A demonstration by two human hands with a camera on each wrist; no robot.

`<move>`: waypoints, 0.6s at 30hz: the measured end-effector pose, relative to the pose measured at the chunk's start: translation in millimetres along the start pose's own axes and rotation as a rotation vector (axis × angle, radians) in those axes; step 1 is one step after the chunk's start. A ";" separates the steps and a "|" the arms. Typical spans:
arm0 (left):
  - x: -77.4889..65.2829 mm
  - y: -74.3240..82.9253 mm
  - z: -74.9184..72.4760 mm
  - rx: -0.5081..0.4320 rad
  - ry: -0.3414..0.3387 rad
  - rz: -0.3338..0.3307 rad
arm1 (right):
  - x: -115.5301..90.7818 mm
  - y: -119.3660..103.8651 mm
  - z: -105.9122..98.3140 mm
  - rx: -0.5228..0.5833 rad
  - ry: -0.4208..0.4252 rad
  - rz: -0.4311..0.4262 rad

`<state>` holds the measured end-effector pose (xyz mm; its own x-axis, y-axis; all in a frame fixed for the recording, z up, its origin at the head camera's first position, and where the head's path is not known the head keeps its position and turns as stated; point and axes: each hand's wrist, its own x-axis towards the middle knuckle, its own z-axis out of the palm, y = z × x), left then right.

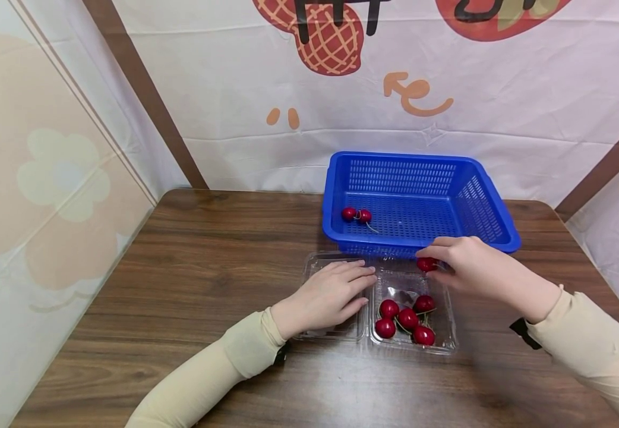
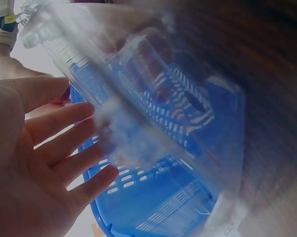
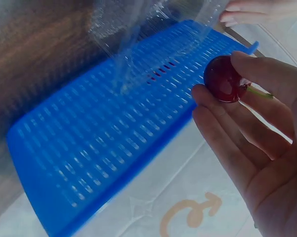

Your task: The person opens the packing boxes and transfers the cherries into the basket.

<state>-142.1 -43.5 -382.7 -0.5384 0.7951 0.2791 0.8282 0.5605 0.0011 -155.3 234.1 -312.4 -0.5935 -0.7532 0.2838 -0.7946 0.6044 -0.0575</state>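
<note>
Between thumb and fingers, my right hand (image 1: 467, 267) pinches a dark red cherry (image 3: 223, 79) with a short green stem, above the far part of a clear plastic clamshell box (image 1: 451, 345). Several red cherries (image 1: 407, 319) with stems lie in the right half of that box. My left hand (image 1: 331, 295) lies over the box's left half, the lid side, fingers straight and spread toward the middle fold. In the left wrist view, the left fingertips (image 2: 106, 174) show right at the clear plastic, and nothing is gripped there.
A blue perforated basket (image 1: 491, 202) stands behind the box, near the back edge of the wooden table (image 1: 208, 267). Two cherries (image 1: 356, 215) lie in its left part. Behind the table hangs a printed white cloth (image 1: 224, 89).
</note>
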 end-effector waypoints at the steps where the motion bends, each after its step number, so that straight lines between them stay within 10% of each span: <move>1: 0.2 -0.1 0.2 -0.001 -0.001 -0.001 | 0.8 -0.1 -1.6 -0.005 0.005 -0.004; 18: 0.4 -0.2 1.4 -0.009 -0.004 -0.006 | 16.3 8.9 -20.9 -0.023 -0.010 0.011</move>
<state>-142.7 -42.9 -383.9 -0.5440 0.7925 0.2756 0.8262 0.5632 0.0115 -169.3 232.6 -288.3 -0.6031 -0.7493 0.2734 -0.7852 0.6181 -0.0382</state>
